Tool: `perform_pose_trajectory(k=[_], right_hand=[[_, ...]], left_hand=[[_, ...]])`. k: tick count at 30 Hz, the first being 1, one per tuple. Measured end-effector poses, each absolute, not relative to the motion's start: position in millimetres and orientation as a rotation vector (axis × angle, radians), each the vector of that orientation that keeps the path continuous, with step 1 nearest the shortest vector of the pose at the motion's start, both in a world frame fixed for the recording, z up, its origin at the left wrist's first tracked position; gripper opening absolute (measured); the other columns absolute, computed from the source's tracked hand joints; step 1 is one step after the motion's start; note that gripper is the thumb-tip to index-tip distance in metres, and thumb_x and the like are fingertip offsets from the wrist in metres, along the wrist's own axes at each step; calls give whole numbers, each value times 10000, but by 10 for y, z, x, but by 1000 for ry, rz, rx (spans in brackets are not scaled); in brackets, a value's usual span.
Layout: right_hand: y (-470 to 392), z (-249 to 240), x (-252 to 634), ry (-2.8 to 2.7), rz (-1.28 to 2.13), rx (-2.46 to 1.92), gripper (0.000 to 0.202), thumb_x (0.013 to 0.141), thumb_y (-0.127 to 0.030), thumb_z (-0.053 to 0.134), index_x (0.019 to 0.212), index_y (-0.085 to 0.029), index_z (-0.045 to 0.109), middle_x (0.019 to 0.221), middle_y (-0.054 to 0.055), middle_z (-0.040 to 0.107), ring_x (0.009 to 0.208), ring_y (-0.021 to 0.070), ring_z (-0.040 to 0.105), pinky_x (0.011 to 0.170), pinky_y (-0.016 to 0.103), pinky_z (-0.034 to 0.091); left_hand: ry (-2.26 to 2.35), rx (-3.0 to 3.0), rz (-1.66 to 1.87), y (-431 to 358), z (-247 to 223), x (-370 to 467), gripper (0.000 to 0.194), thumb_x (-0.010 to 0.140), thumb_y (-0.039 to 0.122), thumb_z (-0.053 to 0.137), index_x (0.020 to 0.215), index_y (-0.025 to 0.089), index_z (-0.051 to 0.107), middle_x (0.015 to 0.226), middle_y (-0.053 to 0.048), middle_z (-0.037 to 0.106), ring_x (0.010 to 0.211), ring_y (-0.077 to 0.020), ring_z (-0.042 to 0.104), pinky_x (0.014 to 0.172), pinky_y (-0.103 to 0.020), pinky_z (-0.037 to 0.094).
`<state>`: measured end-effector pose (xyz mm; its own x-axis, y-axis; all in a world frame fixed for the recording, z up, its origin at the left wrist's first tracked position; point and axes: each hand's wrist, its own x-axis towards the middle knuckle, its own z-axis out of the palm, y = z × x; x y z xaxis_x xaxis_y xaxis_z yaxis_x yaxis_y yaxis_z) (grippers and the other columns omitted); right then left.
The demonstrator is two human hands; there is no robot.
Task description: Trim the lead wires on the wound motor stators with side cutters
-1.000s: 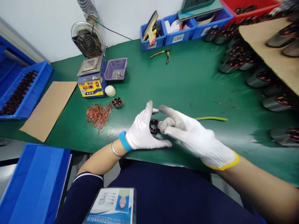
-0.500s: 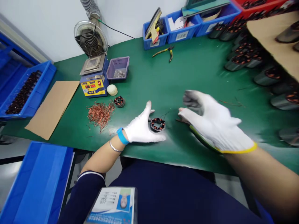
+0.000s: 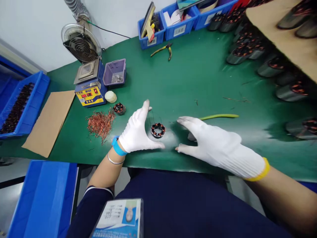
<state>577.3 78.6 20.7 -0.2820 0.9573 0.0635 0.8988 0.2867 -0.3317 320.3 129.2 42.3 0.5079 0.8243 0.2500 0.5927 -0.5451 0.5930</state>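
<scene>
An assembly workshop is indicated by the green tabletop [image 3: 198,76], on which a digital control unit [image 3: 90,95], pliers [image 3: 162,50] and a heap of copper wire clippings [image 3: 101,125] are spread. Copper-wound cores [image 3: 238,55] are massed at the right, and labelled bins [image 3: 158,40] are ranged behind.

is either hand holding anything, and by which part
Nothing is visibly held: left hand and right hand are open, the ring on the table between them. The green handle is partly hidden by the right hand.
</scene>
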Motion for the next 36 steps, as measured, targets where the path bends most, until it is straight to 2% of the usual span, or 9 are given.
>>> perform_pose_trajectory(k=[2,7,11,14,19,22,25,30,36], right_hand=[[772,255,5788,-2273,293,-1657,595,860,-544,615,1371,-241,613,1432,79,623,871,257,735,659,356,541],[696,204,5669,-2400,337,-1455,307,921,-486,577,1013,-237,729,976,49,755,782,219,707,642,318,465],[709,180,5520,-2465,462,-1475,325,894,-492,619,1077,-237,703,1020,33,735,809,212,696,636,305,427],[762,263,5452,-2448,584,-1634,426,834,-524,665,1148,-237,687,999,41,717,801,223,685,599,298,382],[821,348,5448,-2256,888,-1642,460,806,-583,641,1079,-214,682,926,42,695,745,192,643,583,286,364],[831,313,5459,-2129,941,-1563,391,906,-567,505,888,-208,660,802,34,677,683,172,609,617,290,390],[853,284,5463,-2061,927,-1679,395,961,-454,381,729,-213,592,727,35,660,674,173,604,622,288,377],[893,278,5442,-2121,718,-2077,281,916,-410,447,789,-230,621,837,44,704,791,214,636,554,280,271],[937,304,5413,-2387,249,-2016,380,959,-418,394,788,-197,652,778,77,677,667,195,595,530,312,177]], left_hand=[[1105,2415,716,1315,426,3129,1576,475,710,895,1637,185,-31,1564,-252,409,1399,-444,461,1139,-583,406],[1339,2237,513,1421,429,2923,1548,544,510,922,1628,168,-129,1431,-227,557,1260,-407,590,1064,-564,480],[1058,2113,449,1534,274,2948,1427,658,350,843,1611,168,-203,1545,-232,470,1430,-379,478,1170,-536,408],[822,2013,454,1539,92,3107,1295,728,255,746,1609,153,-198,1393,-191,622,1287,-288,621,1108,-455,478],[1059,2171,766,1409,-62,3363,1204,741,263,739,1621,166,-76,1183,-103,681,1085,-240,672,994,-422,523],[1131,2420,855,1351,-70,3435,945,751,292,719,1557,149,248,1131,-113,661,1040,-262,648,951,-445,526],[1151,2537,838,1329,-44,3462,556,755,328,731,1257,164,556,1091,-125,643,1014,-275,635,884,-437,541],[1282,2400,824,1329,29,3493,454,667,386,820,1007,192,590,989,-85,625,944,-255,640,840,-409,558],[1367,2144,732,1328,92,3529,502,621,450,862,953,203,577,987,-75,678,934,-253,679,877,-418,569]])
